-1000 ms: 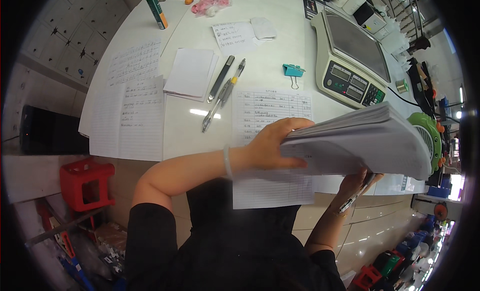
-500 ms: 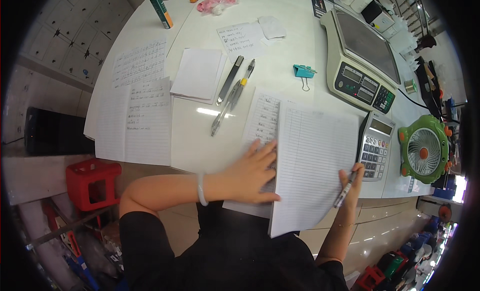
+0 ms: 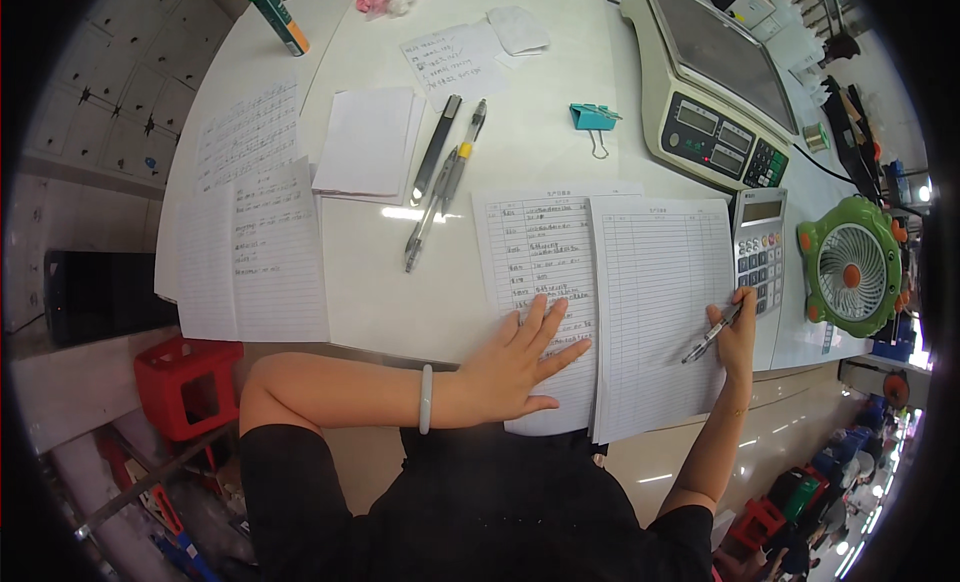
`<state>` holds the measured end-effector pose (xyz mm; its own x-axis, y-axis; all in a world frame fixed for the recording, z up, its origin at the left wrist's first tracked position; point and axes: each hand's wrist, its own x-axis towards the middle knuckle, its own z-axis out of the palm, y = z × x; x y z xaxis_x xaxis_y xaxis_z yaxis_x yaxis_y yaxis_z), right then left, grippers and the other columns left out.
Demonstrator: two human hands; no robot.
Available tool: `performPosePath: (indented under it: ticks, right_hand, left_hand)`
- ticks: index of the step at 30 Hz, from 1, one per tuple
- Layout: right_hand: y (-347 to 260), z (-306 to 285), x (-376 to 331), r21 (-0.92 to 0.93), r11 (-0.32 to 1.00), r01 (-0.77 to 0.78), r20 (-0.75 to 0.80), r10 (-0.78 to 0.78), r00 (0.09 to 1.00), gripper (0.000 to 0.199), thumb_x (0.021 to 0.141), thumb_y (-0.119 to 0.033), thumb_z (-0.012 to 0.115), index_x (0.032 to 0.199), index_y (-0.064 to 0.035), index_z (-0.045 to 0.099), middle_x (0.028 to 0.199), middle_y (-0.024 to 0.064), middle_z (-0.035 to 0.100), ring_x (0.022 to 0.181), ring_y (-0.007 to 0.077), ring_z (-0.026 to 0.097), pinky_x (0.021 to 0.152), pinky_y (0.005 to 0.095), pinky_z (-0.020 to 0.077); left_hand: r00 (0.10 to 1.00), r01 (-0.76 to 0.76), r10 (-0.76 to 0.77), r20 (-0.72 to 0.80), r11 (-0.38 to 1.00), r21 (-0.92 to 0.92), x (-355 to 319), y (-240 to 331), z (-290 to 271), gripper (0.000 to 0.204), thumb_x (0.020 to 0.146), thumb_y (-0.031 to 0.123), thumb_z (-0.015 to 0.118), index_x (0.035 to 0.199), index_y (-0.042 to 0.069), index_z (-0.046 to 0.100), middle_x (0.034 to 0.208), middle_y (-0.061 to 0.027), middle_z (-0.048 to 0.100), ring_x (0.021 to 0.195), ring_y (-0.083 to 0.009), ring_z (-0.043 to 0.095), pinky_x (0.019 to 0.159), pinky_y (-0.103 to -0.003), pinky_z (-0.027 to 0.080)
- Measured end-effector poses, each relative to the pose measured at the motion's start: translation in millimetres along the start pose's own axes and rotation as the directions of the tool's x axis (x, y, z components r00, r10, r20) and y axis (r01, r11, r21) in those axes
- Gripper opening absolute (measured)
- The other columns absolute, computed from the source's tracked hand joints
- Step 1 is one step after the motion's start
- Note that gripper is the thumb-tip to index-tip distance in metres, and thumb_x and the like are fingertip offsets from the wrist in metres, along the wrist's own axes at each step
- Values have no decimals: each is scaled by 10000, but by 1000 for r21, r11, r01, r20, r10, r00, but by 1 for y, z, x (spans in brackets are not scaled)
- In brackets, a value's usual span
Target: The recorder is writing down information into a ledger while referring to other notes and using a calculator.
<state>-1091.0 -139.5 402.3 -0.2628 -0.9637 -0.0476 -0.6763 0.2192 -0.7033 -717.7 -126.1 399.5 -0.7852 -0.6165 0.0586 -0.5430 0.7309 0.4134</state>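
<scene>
My left hand (image 3: 525, 367) lies flat with its fingers spread on a handwritten form sheet (image 3: 535, 252). To its right, a stack of ruled forms (image 3: 655, 282) with unfilled rows overlaps the sheet's right side. My right hand (image 3: 738, 332) grips a pen (image 3: 706, 345) slanted over the stack's right part, its tip pointing down and left. Just beyond that hand, a grey calculator (image 3: 762, 217) stands along the stack's right edge.
Two pens (image 3: 447, 187) and a dark slim cutter-like tool (image 3: 436, 152) lie beside blank paper (image 3: 362, 142). An open notebook (image 3: 270, 272) is at left. A teal binder clip (image 3: 594, 118), a weighing scale (image 3: 700, 122) and a green fan (image 3: 850, 267) are farther right.
The ruled stack has shifted right and come down flat, uncovering more of the handwritten sheet. My right hand has moved right and up with the pen; my left hand stays spread, now on the sheet.
</scene>
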Motion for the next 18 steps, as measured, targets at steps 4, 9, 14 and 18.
performPosePath:
  ticks: [4, 9, 14, 18]
  right_hand:
    - [-31, -9, -3, -199, 978, 67, -153, -98, 983, 377, 744, -30, 712, 935, -54, 386, 980, 82, 556, 879, 180, 502, 848, 278, 400]
    - [-74, 24, 14, 337, 917, 212, -122, -181, 976, 361, 981, -414, 334, 1022, -57, 366, 1014, 225, 638, 870, 236, 613, 826, 316, 452]
    - [-116, 84, 50, 708, 702, -77, 124, -17, 992, 161, 928, -229, 444, 859, -87, 472, 668, 0, 491, 593, 64, 430, 566, 192, 348]
    - [-132, 107, 60, 594, 788, -160, 253, 6, 968, 187, 843, -127, 649, 725, -66, 517, 645, 19, 599, 569, 57, 535, 499, 173, 367]
  left_hand:
    - [997, -69, 69, 24, 998, 5, 24, -10, -6, 764, 750, 438, 668, 1403, 198, 353, 1445, -215, 258, 1296, -390, 269, 983, -471, 304]
    - [949, -303, 298, -103, 952, -43, 77, -38, -5, 678, 770, 395, 659, 1369, 207, 403, 1445, -224, 226, 1325, -431, 219, 1044, -512, 275]
    - [971, -224, 214, -108, 971, -86, 79, -27, 15, 633, 779, 406, 644, 1342, 191, 449, 1415, -281, 235, 1286, -483, 238, 1036, -515, 283]
    - [978, -186, 181, -106, 982, -38, 80, -21, 15, 605, 798, 427, 614, 1330, 181, 465, 1380, -304, 277, 1254, -490, 274, 1027, -506, 295]
